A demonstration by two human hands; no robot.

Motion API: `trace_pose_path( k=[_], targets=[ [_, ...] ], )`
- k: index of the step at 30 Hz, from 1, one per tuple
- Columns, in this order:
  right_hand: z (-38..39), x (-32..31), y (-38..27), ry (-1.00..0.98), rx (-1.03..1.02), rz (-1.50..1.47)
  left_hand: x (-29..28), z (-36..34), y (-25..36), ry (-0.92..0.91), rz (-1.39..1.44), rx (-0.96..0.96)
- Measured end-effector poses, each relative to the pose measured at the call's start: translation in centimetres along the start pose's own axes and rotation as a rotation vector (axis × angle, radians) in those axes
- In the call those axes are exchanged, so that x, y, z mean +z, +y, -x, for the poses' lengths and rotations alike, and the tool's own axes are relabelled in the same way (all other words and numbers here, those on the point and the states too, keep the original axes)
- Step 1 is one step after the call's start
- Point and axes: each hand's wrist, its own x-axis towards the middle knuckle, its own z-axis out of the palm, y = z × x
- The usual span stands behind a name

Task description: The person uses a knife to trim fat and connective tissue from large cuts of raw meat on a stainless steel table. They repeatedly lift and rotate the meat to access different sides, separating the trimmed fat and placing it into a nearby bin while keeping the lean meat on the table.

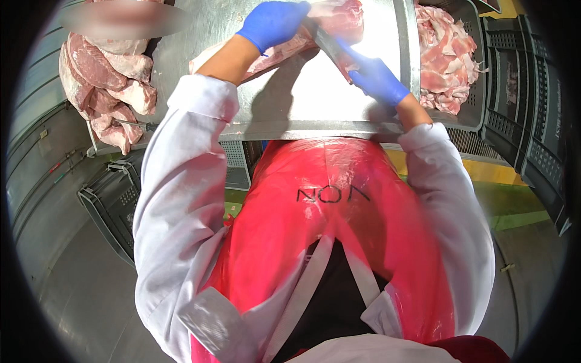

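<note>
Left hand [273,25] rests against raw meat [342,19], far middle of the surface [339,115], its grip unclear; right hand [380,80] clamps a knife [331,49]. Likely heavy, soft, slippery: best held left of the knife.

A metal table [315,129] carries a piece of meat [340,22] beneath the left hand [273,25]; more meat [100,66] lies farther left.

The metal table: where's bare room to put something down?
There's a bare patch between the knife and the front rim. It's crowded at the left, with piled meat, and at the right, where trimmings fill the crate.
</note>
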Motion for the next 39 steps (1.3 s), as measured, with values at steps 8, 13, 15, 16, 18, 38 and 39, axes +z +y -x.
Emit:
trace_pose_path(
  k=[8, 13, 15, 16, 18, 38, 39],
  targets=[
    [-3.2, 0.6, 0.0, 0.021, -0.172, -0.013, -3.0, 0.1, -1.5, 0.192, -0.114, 0.123],
    [-3.0, 0.3, 0.4, -0.017, -0.300, 0.069, -4.2, 0.6, -2.8, 0.277, -0.124, 0.190],
    [-5.1, 0.8, -3.5, -0.023, -0.192, 0.031, -4.9, 0.7, -2.7, 0.325, -0.124, 0.211],
    [-5.7, 1.0, -5.2, -0.055, -0.074, -0.032, -5.6, 0.5, -2.7, 0.325, -0.124, 0.218],
    [-4.0, 1.6, -5.9, -0.088, 0.015, -0.100, -6.9, 0.7, -2.9, 0.302, -0.119, 0.196],
    [-8.3, 11.7, -7.5, -0.054, -0.183, 0.019, -13.9, 4.3, -3.3, 0.427, -0.097, 0.178],
    [-6.2, 12.7, -7.6, -0.065, -0.131, -0.095, -14.0, 4.9, -4.0, 0.431, -0.101, 0.159]
  ],
)
